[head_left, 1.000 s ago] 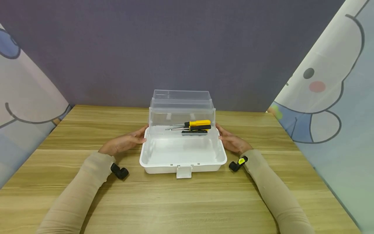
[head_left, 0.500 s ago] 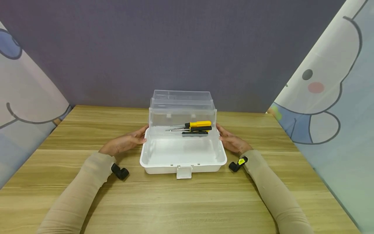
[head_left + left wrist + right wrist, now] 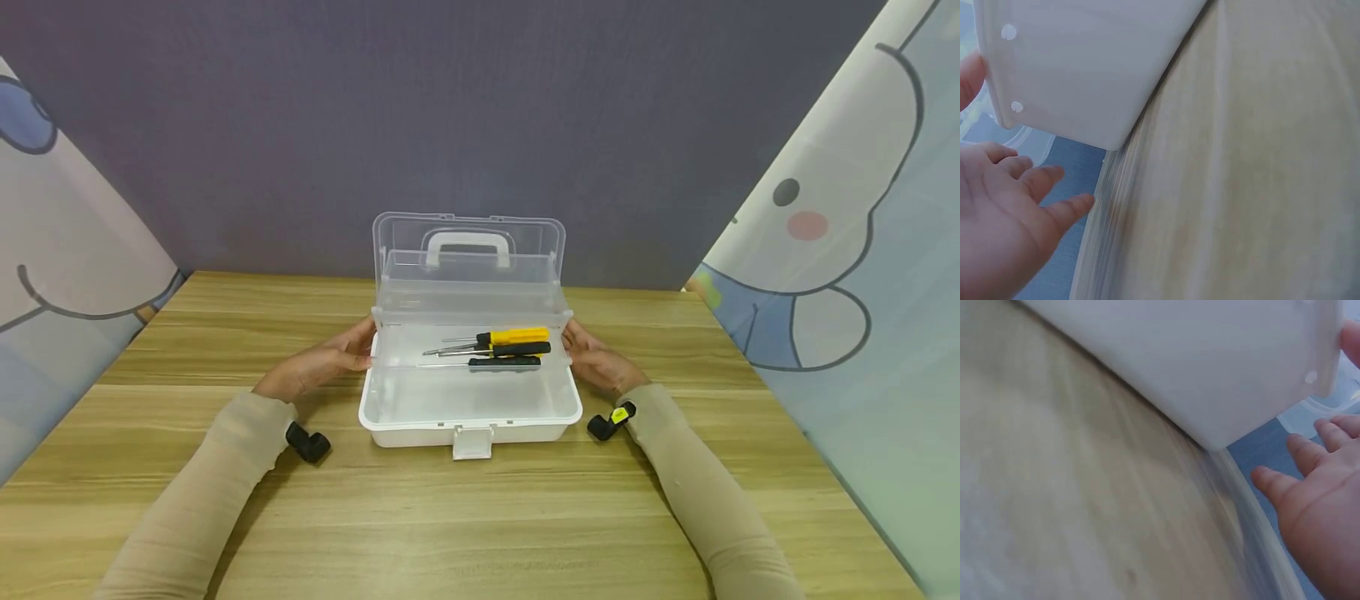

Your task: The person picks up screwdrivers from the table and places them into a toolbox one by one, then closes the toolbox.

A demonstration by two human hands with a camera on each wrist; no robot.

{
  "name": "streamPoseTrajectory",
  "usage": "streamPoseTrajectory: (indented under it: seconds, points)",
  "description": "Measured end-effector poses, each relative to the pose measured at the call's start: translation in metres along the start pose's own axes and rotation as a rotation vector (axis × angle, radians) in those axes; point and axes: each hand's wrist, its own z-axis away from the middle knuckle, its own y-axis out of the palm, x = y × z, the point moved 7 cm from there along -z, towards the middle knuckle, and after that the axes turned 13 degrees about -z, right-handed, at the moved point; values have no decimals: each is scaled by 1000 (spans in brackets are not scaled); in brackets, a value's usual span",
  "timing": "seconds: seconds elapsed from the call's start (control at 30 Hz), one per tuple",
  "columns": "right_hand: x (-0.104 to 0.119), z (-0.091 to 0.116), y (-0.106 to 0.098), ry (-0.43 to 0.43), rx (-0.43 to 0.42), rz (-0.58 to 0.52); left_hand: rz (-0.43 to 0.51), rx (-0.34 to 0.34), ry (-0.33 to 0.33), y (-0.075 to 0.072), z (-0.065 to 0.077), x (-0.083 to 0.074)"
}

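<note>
A white toolbox stands on the wooden table, its clear lid tipped up at the back. Clear stepped trays hang over the box's rear half. Several screwdrivers lie in the lowest tray, among them a yellow-handled screwdriver and a black-handled screwdriver. My left hand is at the box's left side, thumb at the rim and fingers extended toward the back corner. My right hand mirrors it on the right. Both wrist views show loosely extended fingers near the lid; some fingertips are hidden.
A white latch hangs from the box's front. The lid carries a white handle. Close behind the table rises a dark grey panel, with cartoon-printed sheets on both sides.
The trays have swung forward and down with the screwdrivers. The lid and its handle have come into view behind them. Both hands stay at the box's sides, nearly still.
</note>
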Motion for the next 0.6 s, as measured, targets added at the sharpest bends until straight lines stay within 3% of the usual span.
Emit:
streamPoseTrajectory:
  seconds: [0.23,0.6]
  points:
    - [5,1,1,-44,3,18,-18,-23,97,-2,-4,-9]
    - [12,1,3,-158,100,104,-28,-62,105,-5,-2,-12]
